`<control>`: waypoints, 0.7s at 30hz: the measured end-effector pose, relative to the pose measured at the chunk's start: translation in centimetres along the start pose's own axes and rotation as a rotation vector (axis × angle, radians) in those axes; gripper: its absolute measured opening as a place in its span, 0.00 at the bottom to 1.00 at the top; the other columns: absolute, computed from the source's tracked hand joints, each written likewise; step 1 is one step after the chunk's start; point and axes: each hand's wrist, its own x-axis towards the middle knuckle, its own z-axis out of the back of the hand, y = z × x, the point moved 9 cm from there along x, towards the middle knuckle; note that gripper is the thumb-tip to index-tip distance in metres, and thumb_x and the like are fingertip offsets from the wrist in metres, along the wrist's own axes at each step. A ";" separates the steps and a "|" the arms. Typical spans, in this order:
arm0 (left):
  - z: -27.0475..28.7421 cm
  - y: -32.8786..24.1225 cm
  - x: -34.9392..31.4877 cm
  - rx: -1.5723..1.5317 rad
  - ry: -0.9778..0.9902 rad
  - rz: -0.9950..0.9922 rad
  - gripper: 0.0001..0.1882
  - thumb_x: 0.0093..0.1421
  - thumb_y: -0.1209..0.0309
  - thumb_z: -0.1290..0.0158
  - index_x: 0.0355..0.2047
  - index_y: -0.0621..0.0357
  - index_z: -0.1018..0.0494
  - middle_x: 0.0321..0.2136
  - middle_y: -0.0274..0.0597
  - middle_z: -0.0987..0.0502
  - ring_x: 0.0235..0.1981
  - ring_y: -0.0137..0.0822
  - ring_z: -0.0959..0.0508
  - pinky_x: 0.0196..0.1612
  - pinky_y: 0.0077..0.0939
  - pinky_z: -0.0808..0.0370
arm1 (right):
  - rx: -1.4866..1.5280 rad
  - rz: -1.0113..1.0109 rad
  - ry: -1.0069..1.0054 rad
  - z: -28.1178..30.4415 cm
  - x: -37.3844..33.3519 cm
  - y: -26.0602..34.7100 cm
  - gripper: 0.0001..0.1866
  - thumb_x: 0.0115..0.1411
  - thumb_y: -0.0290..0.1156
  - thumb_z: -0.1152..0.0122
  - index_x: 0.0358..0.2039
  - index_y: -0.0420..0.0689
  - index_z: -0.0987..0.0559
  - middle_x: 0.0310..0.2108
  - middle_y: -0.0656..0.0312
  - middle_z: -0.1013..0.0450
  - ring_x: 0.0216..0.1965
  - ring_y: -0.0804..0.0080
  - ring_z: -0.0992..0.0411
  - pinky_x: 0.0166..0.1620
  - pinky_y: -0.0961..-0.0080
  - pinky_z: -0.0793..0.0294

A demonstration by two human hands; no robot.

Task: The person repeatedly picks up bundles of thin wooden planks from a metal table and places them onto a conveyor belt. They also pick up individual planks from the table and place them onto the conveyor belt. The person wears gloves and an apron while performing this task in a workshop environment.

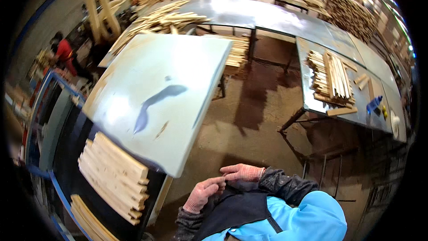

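My left hand (205, 194) and my right hand (243, 172), both in pinkish knit gloves, meet in front of my body with their fingertips touching or almost touching. The right hand's fingers stretch out to the left. On the left hand the forefinger points at the right hand and the others bend loosely. Neither hand shows anything held. Nearest to them is the corner of a pale, shiny machine table (147, 76). A row of light wooden strips (113, 174) lies on the black surface just below that table, left of my hands.
More strips (91, 221) lie by a blue metal frame (55, 183). On the right, a metal-topped table (318, 102) bears stacked wooden strips (332, 76) and a blue bottle (374, 104). A loose strip pile (165, 20) lies at the far left, near a person in red (66, 51).
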 end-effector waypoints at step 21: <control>-6.1 -10.7 57.4 -0.213 0.065 0.378 0.13 0.72 0.64 0.40 0.49 0.62 0.19 0.37 0.38 0.16 0.33 0.29 0.18 0.38 0.25 0.19 | 0.215 -0.024 -0.557 45.2 -4.6 11.7 0.35 0.70 0.40 0.37 0.73 0.38 0.30 0.50 0.62 0.20 0.43 0.78 0.28 0.49 0.76 0.25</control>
